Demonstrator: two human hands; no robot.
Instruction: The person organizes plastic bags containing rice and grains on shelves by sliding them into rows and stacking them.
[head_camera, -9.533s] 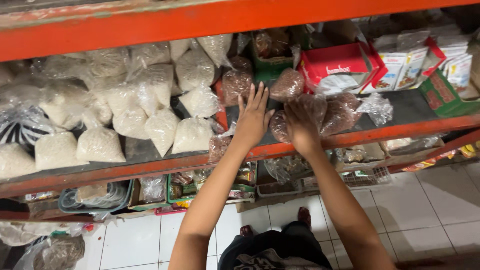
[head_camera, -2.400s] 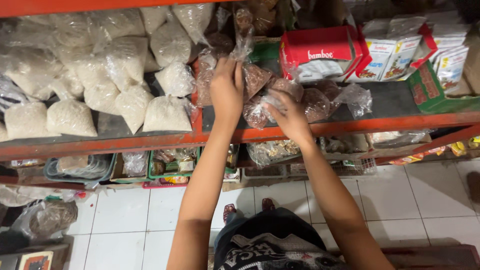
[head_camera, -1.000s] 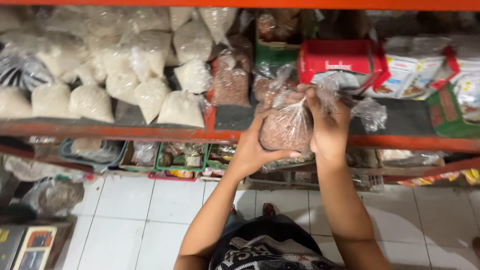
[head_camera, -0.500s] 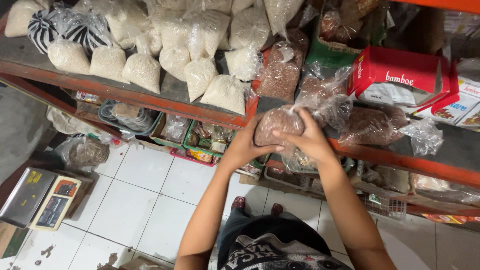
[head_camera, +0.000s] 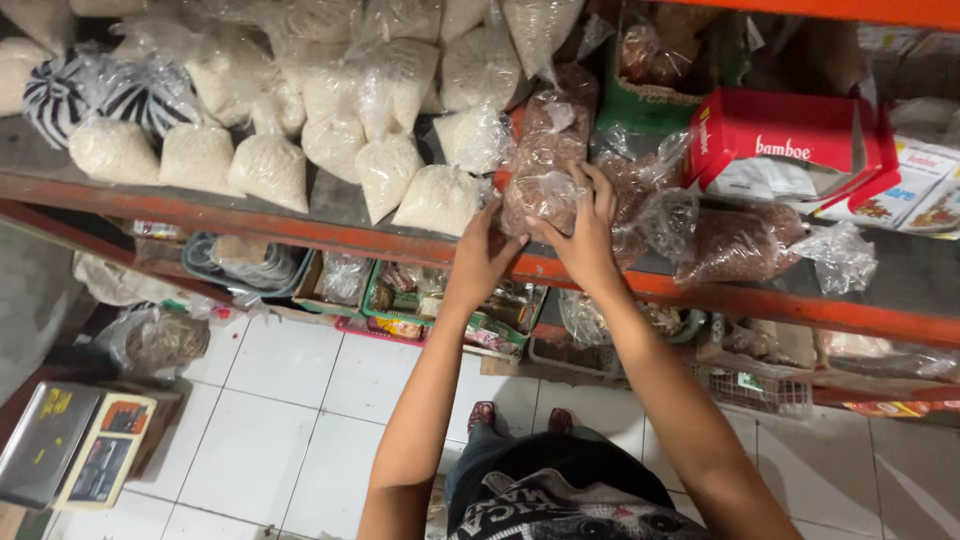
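Both hands grip one clear plastic bag of brown grains (head_camera: 540, 190) at the front edge of the orange metal shelf (head_camera: 330, 232). My left hand (head_camera: 487, 250) cups the bag from below on its left side. My right hand (head_camera: 588, 232) wraps its right side, fingers spread over the top. More bags of brown grains (head_camera: 735, 245) lie just to the right on the shelf. Bags of white grains (head_camera: 440, 198) lie just to the left.
Several white-grain bags (head_camera: 270, 165) fill the shelf's left half. A red cardboard box (head_camera: 775, 145) and small printed cartons (head_camera: 925, 195) stand at the right. Baskets of goods (head_camera: 400, 300) sit on a lower shelf. A metal scale (head_camera: 75, 445) stands on the white tiled floor.
The view has tilted and shifted right. Both hands, still on the brown-grain bag, have brought it up from below shelf level to the shelf's front edge.
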